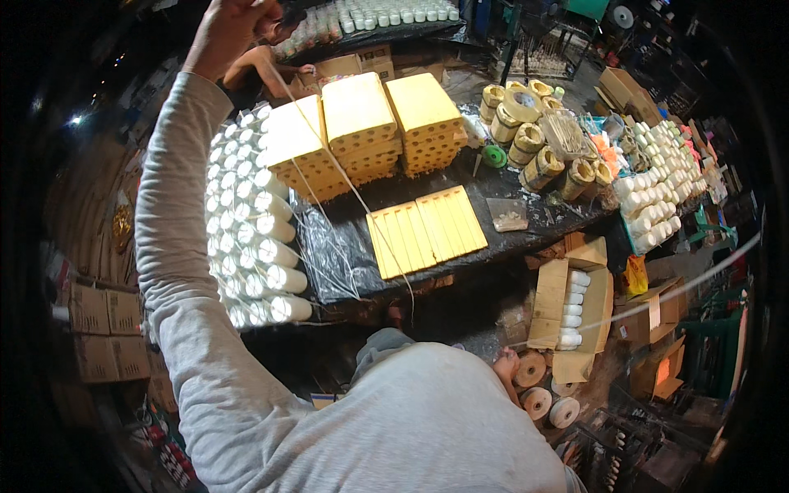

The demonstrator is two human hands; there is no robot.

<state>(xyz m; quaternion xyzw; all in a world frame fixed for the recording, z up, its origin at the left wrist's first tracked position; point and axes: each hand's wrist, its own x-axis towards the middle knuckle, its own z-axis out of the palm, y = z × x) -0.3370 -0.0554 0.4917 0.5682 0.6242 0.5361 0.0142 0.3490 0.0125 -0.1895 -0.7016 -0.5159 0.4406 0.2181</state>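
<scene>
A pale cord [339,168] slanted down from the raised left hand [233,29], passing in front of a yellow block stack [359,107] and over the yellow grooved panels [429,230] lying flat on the counter [329,279]. The left fingers were bent together at the upper edge of the view, closed on the cord. The right hand [506,361] was low beside the person's body, its fingers curled; a whitish line [684,290] stretched from near it toward the far right, but whether those fingers gripped it was too small to tell. Just beside that hand were round spools [537,403], and beyond them an open cardboard box [549,304] containing white rolls.

Black plastic covered the counter. Three yellow stacks with holed sides stood behind the panels, rows of white cylinders [275,226] filled the left side, and a clear packet [508,215] lay right of the panels. Farther right stood brown tubs [542,168], with a tape roll [523,104] among them. Behind the stacks, a co-worker's arm [267,70] reached toward a carton.
</scene>
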